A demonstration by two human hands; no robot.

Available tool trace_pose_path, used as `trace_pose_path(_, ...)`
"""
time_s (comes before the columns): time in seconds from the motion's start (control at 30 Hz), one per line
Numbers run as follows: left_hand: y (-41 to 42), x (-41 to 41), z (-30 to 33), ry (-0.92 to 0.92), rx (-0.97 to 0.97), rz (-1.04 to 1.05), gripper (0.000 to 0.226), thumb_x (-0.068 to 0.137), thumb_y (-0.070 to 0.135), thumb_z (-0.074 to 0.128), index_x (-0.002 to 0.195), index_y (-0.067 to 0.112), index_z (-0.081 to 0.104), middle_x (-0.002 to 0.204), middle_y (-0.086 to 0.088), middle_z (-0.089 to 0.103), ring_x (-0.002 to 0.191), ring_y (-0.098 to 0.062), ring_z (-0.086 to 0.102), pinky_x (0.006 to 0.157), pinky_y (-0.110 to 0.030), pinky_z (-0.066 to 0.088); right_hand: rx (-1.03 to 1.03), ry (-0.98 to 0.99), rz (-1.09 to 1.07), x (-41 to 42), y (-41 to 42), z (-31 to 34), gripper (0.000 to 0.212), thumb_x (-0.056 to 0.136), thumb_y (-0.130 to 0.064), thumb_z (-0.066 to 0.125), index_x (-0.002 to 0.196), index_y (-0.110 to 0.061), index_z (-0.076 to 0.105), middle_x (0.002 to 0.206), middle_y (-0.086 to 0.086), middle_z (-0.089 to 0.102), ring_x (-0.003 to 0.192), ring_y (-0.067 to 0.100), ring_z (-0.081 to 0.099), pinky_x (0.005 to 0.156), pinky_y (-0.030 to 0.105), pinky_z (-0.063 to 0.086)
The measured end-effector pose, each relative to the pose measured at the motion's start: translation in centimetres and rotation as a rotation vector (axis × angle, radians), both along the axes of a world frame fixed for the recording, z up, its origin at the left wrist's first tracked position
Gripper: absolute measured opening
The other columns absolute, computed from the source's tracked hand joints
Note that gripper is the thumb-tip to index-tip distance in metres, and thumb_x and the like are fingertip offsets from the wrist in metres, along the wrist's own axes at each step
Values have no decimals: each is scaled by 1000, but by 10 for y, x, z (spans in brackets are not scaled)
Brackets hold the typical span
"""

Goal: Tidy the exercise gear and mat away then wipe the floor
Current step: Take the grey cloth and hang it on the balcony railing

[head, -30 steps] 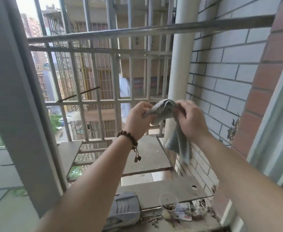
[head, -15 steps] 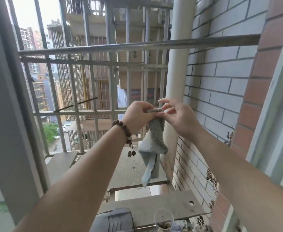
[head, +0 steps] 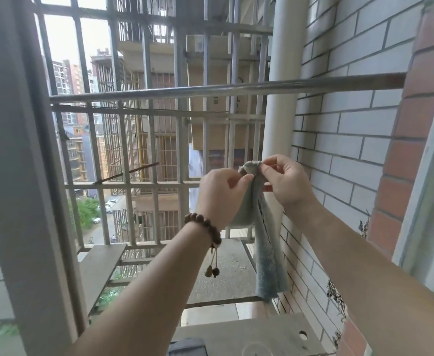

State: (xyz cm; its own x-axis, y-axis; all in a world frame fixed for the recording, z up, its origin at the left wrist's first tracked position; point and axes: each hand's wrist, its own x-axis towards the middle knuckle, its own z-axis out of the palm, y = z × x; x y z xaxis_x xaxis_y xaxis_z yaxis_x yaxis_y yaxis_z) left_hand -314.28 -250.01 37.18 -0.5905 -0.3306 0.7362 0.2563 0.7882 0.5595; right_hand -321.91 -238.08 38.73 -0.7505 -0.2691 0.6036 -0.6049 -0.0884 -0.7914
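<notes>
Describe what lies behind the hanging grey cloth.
Behind the cloth, held by the left hand and right hand, show the white pipe, window bars and a concrete ledge. The pipe's lower stretch is covered.

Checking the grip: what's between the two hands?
Head view: only the cloth's bunched top edge, pinched by left hand and right hand.

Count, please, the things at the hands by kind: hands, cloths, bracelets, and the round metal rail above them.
Hands: 2, the left hand and the right hand, both pinching the cloth's top edge
Grey cloth: 1, hanging down
Bead bracelet: 1, on the left wrist
Metal rail: 1
Total: 5
</notes>
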Motion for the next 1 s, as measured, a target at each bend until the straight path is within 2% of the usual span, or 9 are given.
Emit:
trace_pose_path(0.13, 8, -6, 5, -5, 262, -132, 35, 89, 36, 65, 76, 5, 73, 65, -10, 67, 59, -24, 60, 61, -38, 54, 1, -35, 62, 4, 1, 1, 16, 91, -9, 56, 81, -18, 63, 83, 10, 65, 76, 20, 61, 68, 32, 54)
trace_pose_path(0.23, 10, -7, 11, -16, 374, -256, 13, 88, 22, 69, 78, 16, 75, 79, -9, 73, 79, -28, 70, 76, -45, 59, -18, -46, 115, 6, 3, 2, 12, 92, -8, 58, 84, -16, 63, 84, 14, 65, 75, 21, 63, 61, 26, 52)
trace_pose_path(0.33, 8, -9, 19, -39, 457, -336, 12, 88, 11, 68, 82, 19, 74, 86, -8, 75, 85, -24, 72, 81, -42, 59, -39, -73, 142, 6, 8, 7, 10, 92, -11, 59, 91, -1, 63, 84, 19, 66, 73, 25, 65, 62, 30, 56)
trace_pose_path(0.43, 0, -6, 31, -75, 484, -361, 10, 88, 8, 64, 83, 13, 71, 84, -6, 73, 80, -17, 71, 75, -29, 59, -43, -59, 93, 0, 19, 16, 8, 93, -9, 58, 88, -4, 61, 84, 17, 68, 73, 24, 68, 62, 33, 57)
trace_pose_path(0.57, -28, -9, 52, -19, 345, -180, 4, 86, 12, 67, 84, 15, 70, 82, -1, 71, 74, -12, 68, 68, -21, 57, 14, 74, -117, -15, 38, 38, 10, 92, -10, 59, 84, -13, 63, 84, 12, 67, 77, 30, 69, 66, 40, 59)
trace_pose_path(0.7, -59, -23, 77, 21, 58, 49, 2, 84, 12, 71, 84, 13, 73, 80, -1, 70, 71, -11, 63, 62, -14, 50, 71, 292, -411, -23, 58, 65, 5, 90, -13, 62, 86, -16, 64, 80, 6, 66, 74, 26, 65, 67, 35, 57)
trace_pose_path(0.77, -73, -29, 89, 64, -10, 152, 3, 83, 15, 73, 84, 13, 75, 78, -1, 69, 75, -15, 64, 69, -21, 51, 78, 348, -556, -33, 69, 80, 8, 90, -14, 62, 83, -19, 63, 75, 2, 62, 72, 25, 62, 68, 33, 53)
trace_pose_path(0.87, -93, -38, 106, 87, 134, 238, 10, 83, 16, 73, 74, 14, 72, 72, -4, 69, 71, -21, 68, 63, -28, 56, 29, 322, -657, -47, 79, 99, 11, 89, -16, 62, 78, -21, 62, 67, 1, 59, 69, 30, 62, 68, 42, 55)
trace_pose_path(1.0, -115, -50, 131, 162, 515, 181, 29, 82, -2, 70, 64, 20, 62, 77, -12, 69, 62, -27, 71, 62, -38, 60, -53, 257, -673, -55, 78, 126, 18, 87, -17, 61, 71, -23, 58, 71, 5, 62, 54, 24, 65, 53, 40, 57)
